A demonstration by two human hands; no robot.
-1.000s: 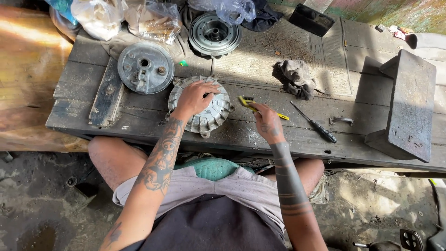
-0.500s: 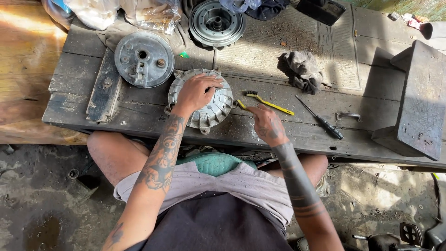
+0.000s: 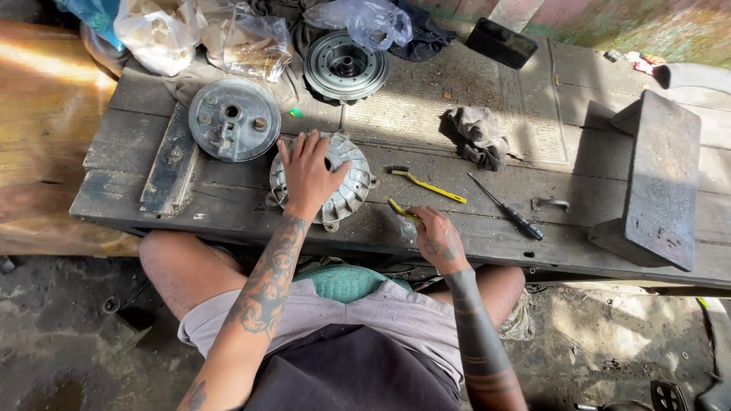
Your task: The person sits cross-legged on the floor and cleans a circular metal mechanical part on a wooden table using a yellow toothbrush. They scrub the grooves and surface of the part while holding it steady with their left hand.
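Note:
My left hand (image 3: 308, 173) lies spread on top of a round, finned metal housing (image 3: 352, 192) at the near edge of a worn wooden bench (image 3: 457, 106). Just right of the housing, my right hand (image 3: 435, 237) is at the bench's front edge, its fingers closed on a small yellow-handled tool (image 3: 399, 208). A yellow-handled brush (image 3: 428, 186) lies loose on the bench just beyond that hand. A black-handled screwdriver (image 3: 507, 207) lies further right.
A round grey plate (image 3: 234, 119) and a ringed metal hub (image 3: 346, 65) sit behind the housing. A dirty rag (image 3: 477, 137), a small metal bracket (image 3: 550, 203), a heavy metal block (image 3: 656, 183), a flat metal bar (image 3: 169, 164), plastic bags (image 3: 160, 30) and a black slab (image 3: 501, 42) are also there.
My right hand has drawn back from the yellow brush toward the bench's front edge. My left hand stays on the housing, fingers spread wider. The view has shifted slightly.

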